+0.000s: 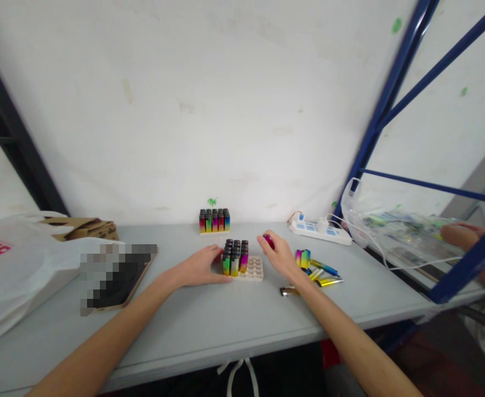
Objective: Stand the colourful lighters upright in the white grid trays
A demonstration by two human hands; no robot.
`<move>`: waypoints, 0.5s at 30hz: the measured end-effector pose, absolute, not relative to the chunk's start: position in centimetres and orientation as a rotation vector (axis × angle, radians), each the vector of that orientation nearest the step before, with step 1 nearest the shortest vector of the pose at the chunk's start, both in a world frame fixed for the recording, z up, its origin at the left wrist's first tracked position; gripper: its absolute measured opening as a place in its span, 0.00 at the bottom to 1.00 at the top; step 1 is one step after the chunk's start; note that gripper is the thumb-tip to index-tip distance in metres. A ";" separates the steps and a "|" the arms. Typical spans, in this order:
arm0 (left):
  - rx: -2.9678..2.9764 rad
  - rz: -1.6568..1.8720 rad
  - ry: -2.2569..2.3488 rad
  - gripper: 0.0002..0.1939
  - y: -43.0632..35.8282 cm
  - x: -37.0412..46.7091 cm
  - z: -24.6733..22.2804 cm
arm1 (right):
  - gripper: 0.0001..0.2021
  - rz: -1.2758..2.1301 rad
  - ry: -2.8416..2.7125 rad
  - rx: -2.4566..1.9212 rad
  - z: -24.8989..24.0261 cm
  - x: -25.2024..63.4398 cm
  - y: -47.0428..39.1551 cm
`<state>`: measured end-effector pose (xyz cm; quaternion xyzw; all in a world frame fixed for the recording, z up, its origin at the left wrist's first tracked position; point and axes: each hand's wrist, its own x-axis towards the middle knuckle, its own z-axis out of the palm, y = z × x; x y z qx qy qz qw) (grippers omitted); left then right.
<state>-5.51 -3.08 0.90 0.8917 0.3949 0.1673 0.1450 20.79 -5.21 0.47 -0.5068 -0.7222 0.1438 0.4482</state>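
A pale lighter tray (255,269) stands in the middle of the table, partly filled with upright lighters (234,266) in shiny green, yellow and magenta with black tops. Round the tray's left end is my left hand (204,266), thumb along the front edge and fingers at the back. Bare round sockets show on the tray's right side. Just right of and above the tray, my right hand (279,255) is closed on a magenta lighter (269,241), mostly covered by the fingers. Loose lighters (324,267) lie beside my right wrist, some hidden behind the forearm.
Against the wall stands a second tray full of lighters (214,221). A power strip (320,231) with cables lies back right, near a blue metal frame (374,127). On the left are a white plastic bag (27,275), cardboard (89,227) and a dark flat device (120,278). Another person's hand (461,237) shows at right.
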 end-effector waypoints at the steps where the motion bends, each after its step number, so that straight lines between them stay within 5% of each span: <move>1: 2.566 0.483 1.139 0.32 -3.1 -5.5 0.9 | 0.17 0.356 -1.809 -1.247 0.7 20.9 -5.4; 9: 2.561 0.487 1.092 0.35 -2.9 -5.5 0.7 | 0.20 0.190 -2.106 -1.100 2.0 21.2 -6.7; 15: 2.564 0.494 1.114 0.32 -2.8 -5.6 0.4 | 0.20 0.454 -2.246 -1.093 1.4 20.6 -7.1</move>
